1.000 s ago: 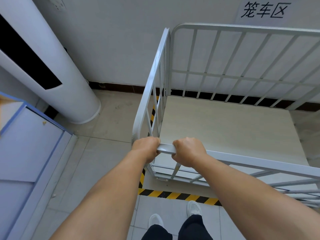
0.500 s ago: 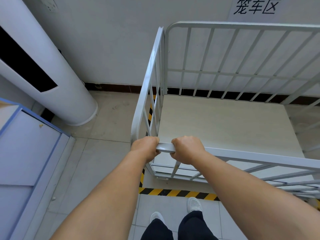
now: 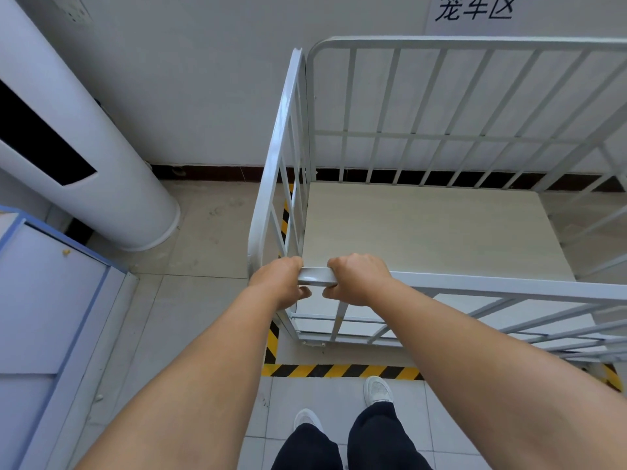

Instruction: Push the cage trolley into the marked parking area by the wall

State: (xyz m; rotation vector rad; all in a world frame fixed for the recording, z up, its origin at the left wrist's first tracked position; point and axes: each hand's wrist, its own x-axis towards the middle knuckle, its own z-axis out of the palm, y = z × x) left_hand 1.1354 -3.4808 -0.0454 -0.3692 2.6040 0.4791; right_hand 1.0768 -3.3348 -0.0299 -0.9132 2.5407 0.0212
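Seen from above, both hands grip the near top rail (image 3: 492,283) of a white metal cage trolley (image 3: 441,232). The left hand (image 3: 276,281) is closed around the rail at the trolley's near left corner, and the right hand (image 3: 359,278) is closed around it just beside, a short stretch of rail showing between them. Bare forearms reach in from the bottom of the view. The trolley's pale floor panel is empty, and its barred far side stands close against the white wall (image 3: 203,79). Yellow-and-black hazard tape (image 3: 339,370) marks the floor along the trolley's near and left edges, with the trolley inside it. White shoes stand just behind the tape. A tall white air conditioner (image 3: 84,157) stands to the left, and a sign (image 3: 475,8) hangs on the wall above.
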